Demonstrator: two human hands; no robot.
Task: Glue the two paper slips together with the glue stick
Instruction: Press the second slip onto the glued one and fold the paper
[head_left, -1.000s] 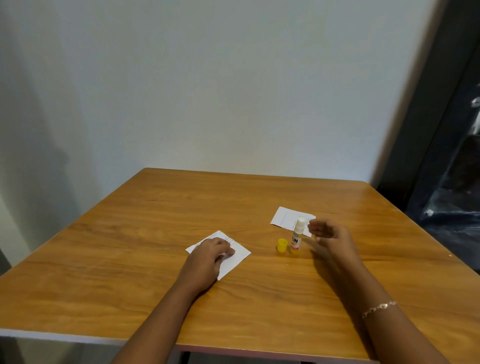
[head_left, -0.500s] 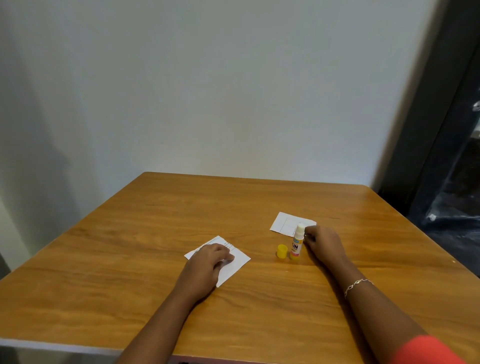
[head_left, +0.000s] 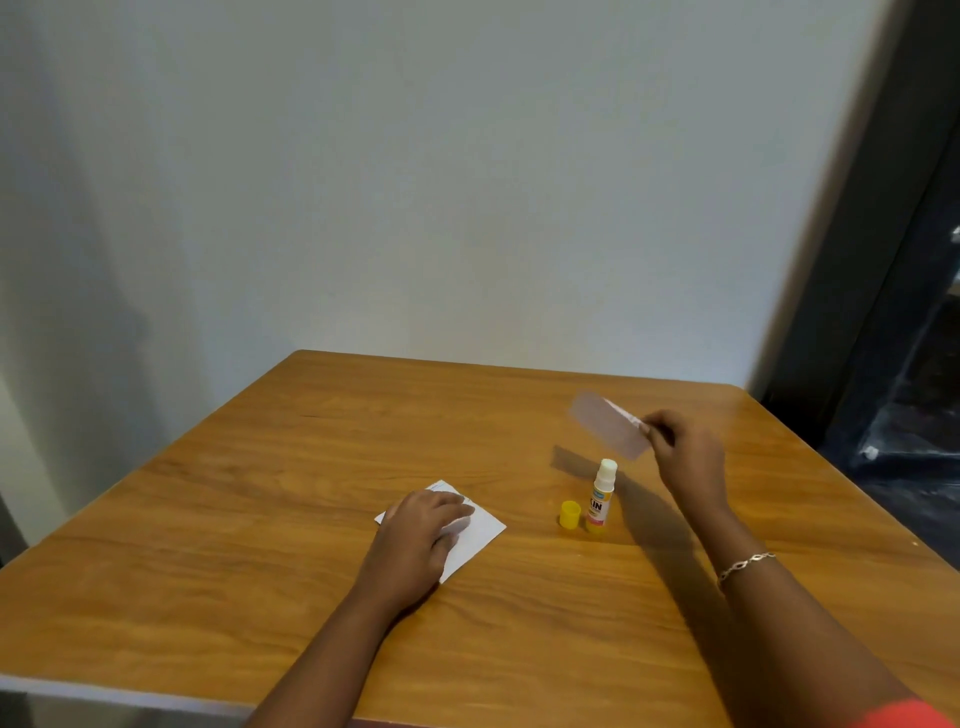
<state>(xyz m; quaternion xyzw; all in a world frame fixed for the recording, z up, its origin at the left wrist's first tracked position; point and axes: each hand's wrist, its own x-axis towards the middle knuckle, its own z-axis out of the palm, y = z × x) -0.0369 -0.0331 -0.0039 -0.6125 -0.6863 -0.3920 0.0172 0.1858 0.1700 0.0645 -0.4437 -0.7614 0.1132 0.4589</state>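
Two bare forearms reach out over one wooden table (head_left: 234, 582). On the right, a scrap of orange-red sleeve (head_left: 906, 714) shows at the very bottom corner, and there is one thin chain bracelet (head_left: 745, 564) on that wrist.

There are two paper slips, one glue stick and one loose cap. The left hand (head_left: 413, 545) lies palm down on the first paper slip (head_left: 483, 535), which is flat on the table near the middle. Its fingers (head_left: 447, 506) are stretched out loosely across the top of the sheet, resting on it rather than gripping, and the slip's right-hand corner and a bit of its far corner stick out from under them.

Just to the right stands the yellow cap (head_left: 570, 514), upright and on its own. Close beside it is the glue stick (head_left: 602, 493), upright too, with its white tip bare.

Beyond the stick the right hand (head_left: 688, 460) is up off the table. Its fingers (head_left: 658, 430) pinch one end of the second paper slip (head_left: 610, 426) — the sheet juts out leftward from the fingertips, tilted and blurred, in the air above and behind the glue stick, throwing a shadow on the wood below.

Past the table's far edge there is a plain pale wall (head_left: 467, 182) — and a dark door frame (head_left: 872, 234) at the right.
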